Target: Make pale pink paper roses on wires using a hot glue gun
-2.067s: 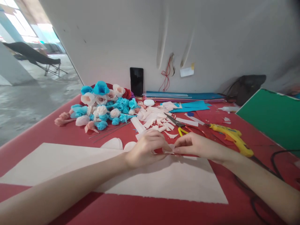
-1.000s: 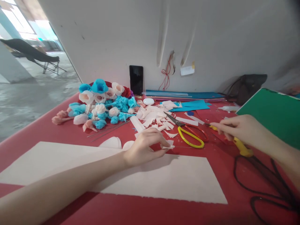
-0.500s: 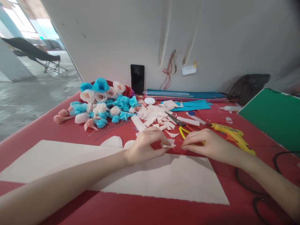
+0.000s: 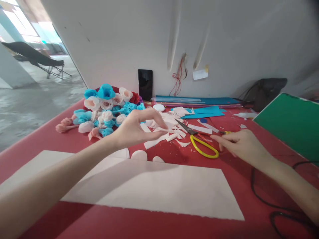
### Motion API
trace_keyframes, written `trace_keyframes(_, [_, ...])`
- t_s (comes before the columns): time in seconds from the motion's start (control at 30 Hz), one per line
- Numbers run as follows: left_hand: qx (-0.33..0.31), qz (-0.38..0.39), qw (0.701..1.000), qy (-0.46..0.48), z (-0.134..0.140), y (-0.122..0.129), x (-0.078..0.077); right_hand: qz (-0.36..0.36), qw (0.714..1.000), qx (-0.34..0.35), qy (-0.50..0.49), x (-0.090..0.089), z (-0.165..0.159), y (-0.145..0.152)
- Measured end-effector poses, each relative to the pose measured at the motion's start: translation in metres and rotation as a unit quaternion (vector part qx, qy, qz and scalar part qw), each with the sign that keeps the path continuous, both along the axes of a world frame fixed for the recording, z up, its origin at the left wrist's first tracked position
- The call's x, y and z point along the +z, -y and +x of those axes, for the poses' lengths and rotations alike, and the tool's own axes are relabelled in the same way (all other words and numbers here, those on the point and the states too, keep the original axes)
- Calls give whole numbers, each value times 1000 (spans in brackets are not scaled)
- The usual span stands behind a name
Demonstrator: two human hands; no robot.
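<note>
Pale paper sheet (image 4: 161, 189) lies flat on red table (image 4: 174, 229); left hand (image 4: 139, 127) near paper scraps (image 4: 171, 124), thumb and fingertips almost meeting, any pinched piece indistinct; right hand (image 4: 241, 142) loosely curled beside scissors (image 4: 191, 131), contents cannot be told.

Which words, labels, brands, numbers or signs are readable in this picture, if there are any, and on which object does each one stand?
None can be read.
Wall note: too small and blurred to tell whether anything is written.
White tube: too small and blurred to tell.
Black phone: dark screen, no readable text.
Scissors: no lettering visible.
Large pale sheet: no print visible.
</note>
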State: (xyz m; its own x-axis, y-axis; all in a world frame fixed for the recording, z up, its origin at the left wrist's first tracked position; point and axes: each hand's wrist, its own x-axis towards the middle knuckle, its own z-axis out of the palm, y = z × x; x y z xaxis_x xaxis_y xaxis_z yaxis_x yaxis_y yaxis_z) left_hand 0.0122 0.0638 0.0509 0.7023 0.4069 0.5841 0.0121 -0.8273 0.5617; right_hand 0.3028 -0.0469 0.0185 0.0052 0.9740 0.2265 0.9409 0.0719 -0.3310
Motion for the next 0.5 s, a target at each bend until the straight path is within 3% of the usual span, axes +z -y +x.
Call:
trace_keyframes(0.07, [-83, 41, 994, -60, 2, 6, 4, 25, 1000, -7, 1, 0, -9, -4])
trace_keyframes(0.13, [-126, 75, 986, -79, 6, 14, 3, 38, 999, -2, 19, 2, -9, -7])
trace_keyframes(0.2, [-114, 83, 989, -41, 12, 20, -3, 48, 996, -38, 61, 6, 1, -6])
trace_keyframes(0.27, [-84, 77, 993, -3, 17, 23, -13, 42, 984, -126, 116, 8, 19, -2])
trace_keyframes(0.37, [-92, 69, 993, -8, 22, 24, -29, -69, 946, -260, 182, 4, 53, 10])
trace_keyframes(0.5, [-81, 57, 995, -5, 25, 26, -47, -251, 897, -326, 162, -13, 85, 21])
